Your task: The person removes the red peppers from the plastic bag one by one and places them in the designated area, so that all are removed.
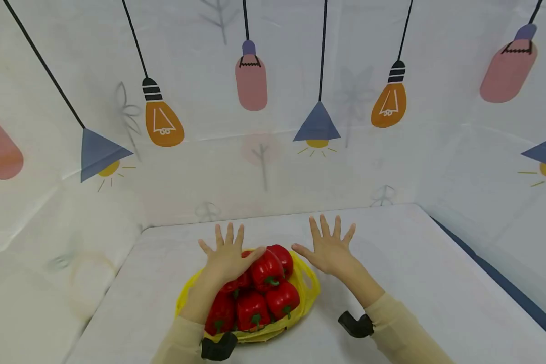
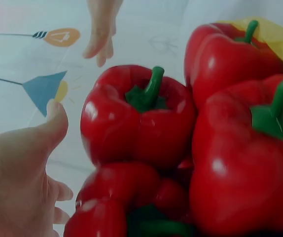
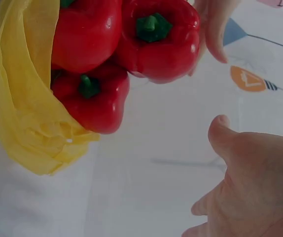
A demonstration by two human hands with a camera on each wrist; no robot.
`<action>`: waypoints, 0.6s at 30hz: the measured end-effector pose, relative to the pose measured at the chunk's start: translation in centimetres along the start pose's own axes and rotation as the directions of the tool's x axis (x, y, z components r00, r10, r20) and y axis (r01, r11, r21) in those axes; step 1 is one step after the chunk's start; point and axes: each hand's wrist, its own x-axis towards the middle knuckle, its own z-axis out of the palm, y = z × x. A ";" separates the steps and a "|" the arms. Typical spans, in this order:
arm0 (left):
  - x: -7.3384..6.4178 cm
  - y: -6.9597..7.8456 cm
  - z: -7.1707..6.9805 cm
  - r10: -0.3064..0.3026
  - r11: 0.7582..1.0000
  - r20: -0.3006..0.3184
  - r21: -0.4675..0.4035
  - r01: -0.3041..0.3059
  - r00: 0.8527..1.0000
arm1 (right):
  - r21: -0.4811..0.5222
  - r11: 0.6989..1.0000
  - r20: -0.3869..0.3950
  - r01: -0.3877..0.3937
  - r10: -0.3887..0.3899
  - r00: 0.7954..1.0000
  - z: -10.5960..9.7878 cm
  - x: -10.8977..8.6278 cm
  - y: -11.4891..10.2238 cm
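Several red bell peppers [image 1: 253, 308] with green stems sit heaped in a yellow plastic bag [image 1: 310, 283], its edge gathered low around them. My left hand [image 1: 228, 259], fingers spread, hovers over the far left part of the heap and hides some of the peppers in the head view. To the right of the bag my right hand [image 1: 331, 251] is held up with its fingers spread, holding nothing. In the left wrist view a pepper [image 2: 139, 118] stands close beside the left thumb. The right wrist view shows a gap between the right hand [image 3: 252, 182] and the nearest pepper [image 3: 94, 98].
The bag lies on a white table [image 1: 382, 242]. Around the table hangs a white sheet [image 1: 282, 167] printed with lamps and bulbs. A dark blue strip [image 1: 496, 273] runs along the right edge. Each sleeve carries a black wrist piece [image 1: 357, 324].
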 end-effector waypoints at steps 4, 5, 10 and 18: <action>-0.4 -0.6 -0.2 0.020 1.000 -0.005 0.010 -0.020 1.000 | -0.005 1.000 -0.009 0.002 -0.002 1.000 0.0 -0.2 0.0; -0.6 -0.8 -0.3 0.024 1.000 -0.004 0.014 -0.024 1.000 | -0.007 1.000 -0.008 0.002 -0.002 1.000 0.0 -0.2 -0.1; -1.6 -1.7 -0.6 0.041 0.999 -0.007 0.027 -0.041 0.999 | -0.012 1.000 -0.012 0.013 -0.013 1.000 0.1 -0.4 -0.2; -2.7 -2.9 -0.9 0.081 0.996 -0.050 0.028 -0.080 0.995 | 0.001 1.000 -0.037 0.028 -0.028 0.999 -0.1 -0.9 -0.1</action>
